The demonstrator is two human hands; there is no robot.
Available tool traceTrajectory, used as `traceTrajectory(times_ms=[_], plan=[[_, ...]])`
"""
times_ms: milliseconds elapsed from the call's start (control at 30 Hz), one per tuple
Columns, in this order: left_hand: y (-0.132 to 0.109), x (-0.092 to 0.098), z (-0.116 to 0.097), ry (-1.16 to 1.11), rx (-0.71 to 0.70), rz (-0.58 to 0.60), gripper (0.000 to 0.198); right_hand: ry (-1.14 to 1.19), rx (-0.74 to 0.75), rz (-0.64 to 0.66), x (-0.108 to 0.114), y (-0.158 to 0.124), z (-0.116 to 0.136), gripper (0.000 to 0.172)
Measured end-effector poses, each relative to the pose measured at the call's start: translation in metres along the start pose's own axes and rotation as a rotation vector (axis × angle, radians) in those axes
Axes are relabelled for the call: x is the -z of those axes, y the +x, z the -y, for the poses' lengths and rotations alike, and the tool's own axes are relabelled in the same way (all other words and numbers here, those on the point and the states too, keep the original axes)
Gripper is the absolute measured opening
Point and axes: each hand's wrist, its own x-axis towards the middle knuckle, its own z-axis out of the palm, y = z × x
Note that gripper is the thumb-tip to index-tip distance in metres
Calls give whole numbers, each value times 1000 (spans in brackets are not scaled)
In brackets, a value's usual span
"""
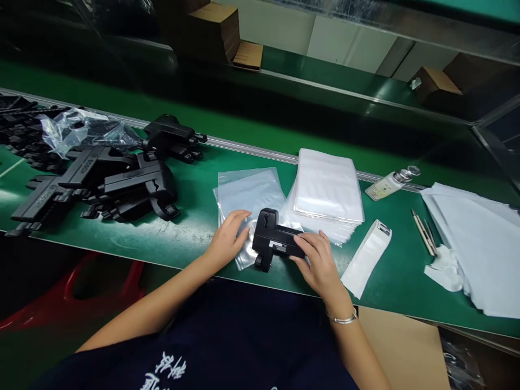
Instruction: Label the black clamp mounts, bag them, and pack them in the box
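My right hand (319,259) grips one end of a black plastic device holder (280,241) with a small white label on its side. The holder is over the front of the green bench, partly covering loose clear plastic bags (252,192). My left hand (229,238) is just left of the holder, thumb and fingers apart, above the edge of those bags. A thick stack of clear bags (327,187) lies behind my right hand. Beside that hand, a strip of white labels (368,260) curls on the bench.
More black holders (134,184) are piled at the left, some near crumpled clear plastic (77,130). At the right are a bottle with a metal top (390,183), tweezers or pen-like tools (423,233) and white sheets (483,249). Cardboard boxes (215,32) stand behind.
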Motion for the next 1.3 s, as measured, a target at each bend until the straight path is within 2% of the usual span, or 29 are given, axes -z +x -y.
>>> traceTrajectory(times_ms=[67,167,267,333,400,467,533,600,633,700,800,867,933,1033,1133,1233,1300], plan=[[-6,-11,-6,59,-37,127,47,-47,-7,-138,5,-2,5,55],[-18,-29,-25,157,-200,339,65,-67,-104,-276,13,-2,11,61],[-31,-36,-37,204,-382,549,77,42,-347,-347,22,-3,13,54],[-40,-32,-35,164,-478,635,69,212,-554,-397,27,-5,10,49],[-47,-25,-25,79,-551,672,51,429,-732,-453,31,-7,3,46],[-51,-17,-12,36,-609,670,37,640,-842,-504,33,-10,-5,46],[-51,-9,-4,65,-683,625,39,830,-896,-542,32,-11,-11,46],[-47,-4,-4,155,-717,527,38,998,-903,-548,30,-11,-13,45],[-44,-2,-6,218,-692,479,36,1068,-898,-539,30,-11,-12,44],[-40,-1,-13,367,-537,418,34,1163,-896,-516,29,-9,-8,41],[-38,0,-22,472,-316,472,37,1226,-938,-509,30,-6,-2,38],[-35,6,-24,404,-249,536,40,1251,-973,-511,31,-4,-1,38],[-29,14,-23,306,-198,588,33,1273,-972,-510,30,-2,0,36],[-19,20,-22,240,-115,563,25,1304,-909,-493,29,1,1,32],[-16,12,-22,221,-11,470,27,1293,-861,-453,27,3,3,32],[-18,2,-23,176,37,509,29,1278,-854,-437,27,5,6,35],[-14,3,-22,153,50,528,33,1264,-860,-439,27,6,7,37]])
